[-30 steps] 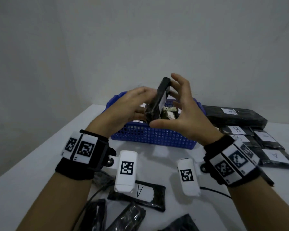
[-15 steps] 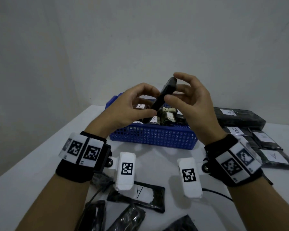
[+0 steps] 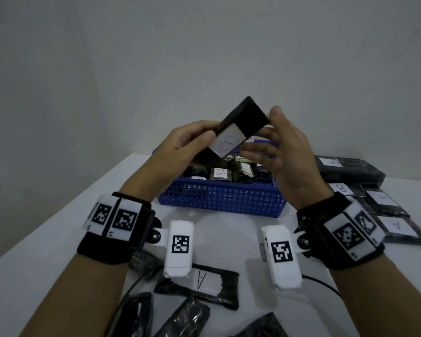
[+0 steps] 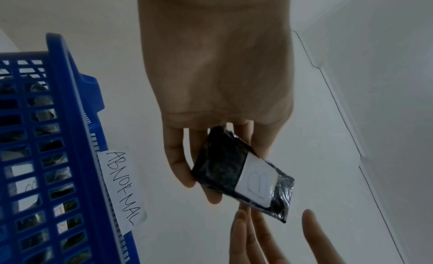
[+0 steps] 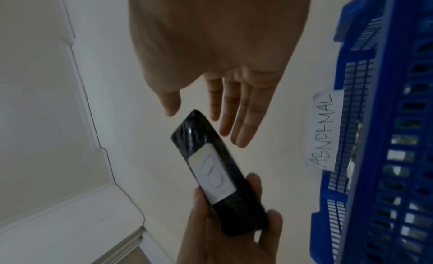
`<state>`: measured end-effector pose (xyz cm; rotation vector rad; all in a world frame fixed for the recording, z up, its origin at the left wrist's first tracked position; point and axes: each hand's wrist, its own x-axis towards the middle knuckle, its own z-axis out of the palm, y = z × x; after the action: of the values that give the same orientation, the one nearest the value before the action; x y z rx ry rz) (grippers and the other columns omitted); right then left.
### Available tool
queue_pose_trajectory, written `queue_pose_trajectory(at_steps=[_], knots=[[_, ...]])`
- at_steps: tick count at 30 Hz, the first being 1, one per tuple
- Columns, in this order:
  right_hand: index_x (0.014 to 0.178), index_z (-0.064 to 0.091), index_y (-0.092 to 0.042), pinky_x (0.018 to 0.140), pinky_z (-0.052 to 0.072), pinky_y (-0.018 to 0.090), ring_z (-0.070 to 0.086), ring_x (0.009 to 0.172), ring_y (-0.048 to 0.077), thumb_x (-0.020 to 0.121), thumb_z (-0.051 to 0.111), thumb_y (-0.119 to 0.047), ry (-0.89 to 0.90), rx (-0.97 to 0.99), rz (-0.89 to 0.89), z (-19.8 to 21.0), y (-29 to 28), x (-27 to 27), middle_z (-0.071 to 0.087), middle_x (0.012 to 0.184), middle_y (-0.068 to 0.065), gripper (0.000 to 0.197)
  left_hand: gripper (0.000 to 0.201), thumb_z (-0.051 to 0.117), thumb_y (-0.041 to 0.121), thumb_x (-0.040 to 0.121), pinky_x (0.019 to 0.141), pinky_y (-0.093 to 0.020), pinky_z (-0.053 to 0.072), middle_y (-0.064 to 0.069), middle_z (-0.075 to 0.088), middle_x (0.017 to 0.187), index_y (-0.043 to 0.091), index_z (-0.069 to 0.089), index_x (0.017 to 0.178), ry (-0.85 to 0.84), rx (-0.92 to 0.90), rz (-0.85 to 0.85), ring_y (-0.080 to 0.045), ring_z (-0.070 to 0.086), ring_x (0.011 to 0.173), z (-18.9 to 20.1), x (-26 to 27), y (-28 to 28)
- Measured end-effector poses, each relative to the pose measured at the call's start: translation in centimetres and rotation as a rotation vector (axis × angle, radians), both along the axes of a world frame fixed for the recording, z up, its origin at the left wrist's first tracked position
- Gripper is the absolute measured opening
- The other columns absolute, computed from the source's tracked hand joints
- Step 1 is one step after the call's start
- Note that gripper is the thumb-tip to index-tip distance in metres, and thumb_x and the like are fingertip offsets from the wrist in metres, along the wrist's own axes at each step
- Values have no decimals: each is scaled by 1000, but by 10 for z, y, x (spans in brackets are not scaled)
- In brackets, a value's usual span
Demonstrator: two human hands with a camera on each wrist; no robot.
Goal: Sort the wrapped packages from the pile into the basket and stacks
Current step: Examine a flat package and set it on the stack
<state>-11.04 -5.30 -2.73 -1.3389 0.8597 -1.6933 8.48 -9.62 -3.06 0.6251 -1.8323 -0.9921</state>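
Observation:
A black wrapped package (image 3: pixel 241 127) with a white label marked "B" is held up in the air over the blue basket (image 3: pixel 219 199). My left hand (image 3: pixel 187 147) grips its lower end, thumb on the label side and fingers behind. In the left wrist view the package (image 4: pixel 243 173) lies across those fingers. My right hand (image 3: pixel 275 147) is beside it with straight, spread fingers; its thumb is close to the upper corner. The right wrist view shows the package (image 5: pixel 215 175) just off the right hand (image 5: pixel 225 101).
The basket carries a tag (image 4: pixel 121 190) reading "ABNORMAL" and holds several wrapped packages. Stacks of black packages (image 3: pixel 350 170) marked A and B lie on the table at the right. Loose packages, one marked "A" (image 3: pixel 204 280), lie near the front edge.
The package has been raised and turned from edge-on so that its label faces me. My right hand has loosened from it; the left hand keeps hold.

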Motion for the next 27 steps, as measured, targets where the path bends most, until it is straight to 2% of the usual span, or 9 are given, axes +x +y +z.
queue_pose_trajectory(at_steps=[3,7,11,13,15,18,22,25,27], knots=[[138,51,-17,75,60,33,71,79,22,97,63,-15,112,-53,15,-2,-1,-8,71,103,7,43,23,43,21,106,58,-27,57,4,73,92,25,64,114,21,91,53,-18,72,78,1,-3,2],[136,59,-19,71,61,32,73,76,21,90,73,-11,301,-117,-74,-5,-2,-11,74,99,6,48,18,45,23,106,46,-24,46,1,71,84,17,61,112,23,141,36,-21,67,63,1,-1,1],[118,70,-12,67,62,33,74,72,17,84,80,-25,307,-108,-239,-9,-8,-12,75,92,10,38,28,68,29,91,58,-24,52,-4,71,97,19,64,117,-62,118,21,-20,68,74,2,11,-2],[111,71,-9,68,64,41,73,70,20,80,83,-36,323,-99,-294,-14,-13,-13,74,89,15,43,37,76,29,83,63,-25,54,-8,70,100,19,65,118,-102,89,31,-20,68,77,1,14,-3],[105,71,-11,72,62,51,73,74,29,70,83,-56,353,-99,-327,-17,-14,-12,73,86,16,58,42,74,31,80,63,-25,54,-7,71,97,17,66,119,-123,76,64,-19,69,74,1,14,-3],[101,71,-17,71,60,53,71,76,31,65,76,-75,414,-98,-368,-17,-16,-13,73,86,9,68,39,70,31,80,58,-24,52,-3,71,87,16,68,116,-119,26,106,-17,68,66,4,10,-1],[121,64,-25,83,60,43,68,88,14,82,73,-57,584,-92,-355,-7,-7,-31,66,117,-7,52,35,73,34,73,55,-17,49,5,72,81,22,71,106,-55,-31,113,-7,63,62,6,-6,2],[137,56,-30,92,48,12,56,110,-1,86,77,-41,838,-138,-309,10,13,-62,53,132,-11,56,43,74,41,70,68,-14,52,11,76,93,23,72,108,-192,-64,46,-2,70,81,13,-32,4],[132,61,-32,89,36,2,53,111,-4,84,79,-41,1059,-156,-311,23,28,-88,60,127,-14,52,46,74,47,68,79,-16,54,13,76,99,26,72,109,-290,-110,15,-1,71,92,19,-57,6]])
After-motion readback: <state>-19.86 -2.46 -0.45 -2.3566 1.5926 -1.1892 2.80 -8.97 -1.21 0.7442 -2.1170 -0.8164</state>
